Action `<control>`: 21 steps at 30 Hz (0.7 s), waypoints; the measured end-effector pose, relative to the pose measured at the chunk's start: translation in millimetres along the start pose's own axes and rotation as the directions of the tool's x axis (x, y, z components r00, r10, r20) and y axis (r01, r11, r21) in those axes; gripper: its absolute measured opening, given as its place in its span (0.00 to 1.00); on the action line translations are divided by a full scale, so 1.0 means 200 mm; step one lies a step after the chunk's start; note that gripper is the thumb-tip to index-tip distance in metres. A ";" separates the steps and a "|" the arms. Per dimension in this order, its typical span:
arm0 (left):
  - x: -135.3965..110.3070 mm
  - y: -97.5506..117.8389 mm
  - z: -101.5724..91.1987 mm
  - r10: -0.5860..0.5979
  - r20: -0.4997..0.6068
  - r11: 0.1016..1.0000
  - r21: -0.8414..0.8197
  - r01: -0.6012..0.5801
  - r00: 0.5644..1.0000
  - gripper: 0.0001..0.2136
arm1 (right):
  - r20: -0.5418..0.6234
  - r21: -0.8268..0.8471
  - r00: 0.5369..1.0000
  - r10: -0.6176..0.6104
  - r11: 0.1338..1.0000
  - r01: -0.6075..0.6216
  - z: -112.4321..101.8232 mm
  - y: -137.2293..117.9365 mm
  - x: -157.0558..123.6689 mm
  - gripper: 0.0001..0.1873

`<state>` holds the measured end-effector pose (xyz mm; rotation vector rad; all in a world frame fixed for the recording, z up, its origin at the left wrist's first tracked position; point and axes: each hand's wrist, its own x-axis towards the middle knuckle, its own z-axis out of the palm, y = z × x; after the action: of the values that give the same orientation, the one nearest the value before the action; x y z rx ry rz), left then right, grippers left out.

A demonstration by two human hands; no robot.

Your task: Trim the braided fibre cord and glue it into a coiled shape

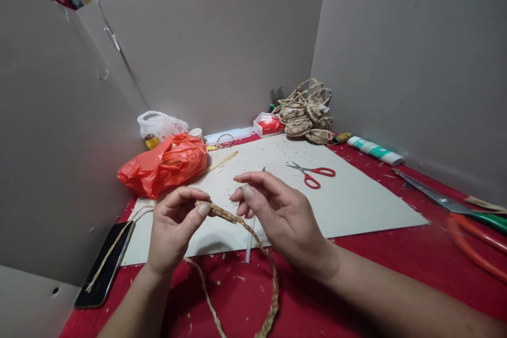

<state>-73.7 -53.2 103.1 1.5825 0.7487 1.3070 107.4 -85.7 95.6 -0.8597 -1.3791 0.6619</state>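
Between thumb and fingers, my left hand [178,227] pinches the folded end of a braided straw cord [273,280]. From there the cord arcs right and drops toward the bottom edge of the view. A thinner twisted straw strand [204,282] hangs below my left hand, and another loose end lies across the black phone [105,259]. My right hand [277,211] hovers just right of the pinched end, thumb and fingers apart, with nothing visible between them. Beneath it, a clear thin stick [249,245] lies partly hidden on the white board [368,206].
Red-handled scissors [312,171] lie on the board. Large shears [455,203] rest at the right. An orange plastic bag [166,163] sits left, and a pile of coiled straw pieces [304,116] stands at the back. Grey panels [222,37] enclose the red-covered table [336,301].
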 end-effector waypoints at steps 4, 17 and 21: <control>0.00 0.01 0.01 0.037 0.043 0.997 0.070 -0.040 0.998 0.05 | 0.250 0.110 0.917 0.311 0.932 -0.346 -0.01 0.00 0.05 0.21; 0.01 0.04 0.03 -0.023 0.102 0.993 0.118 0.011 0.995 0.11 | 0.540 0.223 0.727 0.425 0.760 -0.610 0.00 0.01 0.06 0.20; 0.01 0.04 0.03 -0.127 0.112 0.987 0.115 0.114 0.986 0.10 | 0.456 0.156 0.779 0.430 0.824 -0.545 0.01 -0.01 0.04 0.15</control>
<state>-68.8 -54.9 110.7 1.6583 0.8388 1.0909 107.0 -80.2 100.6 -0.8904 -1.3730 1.4838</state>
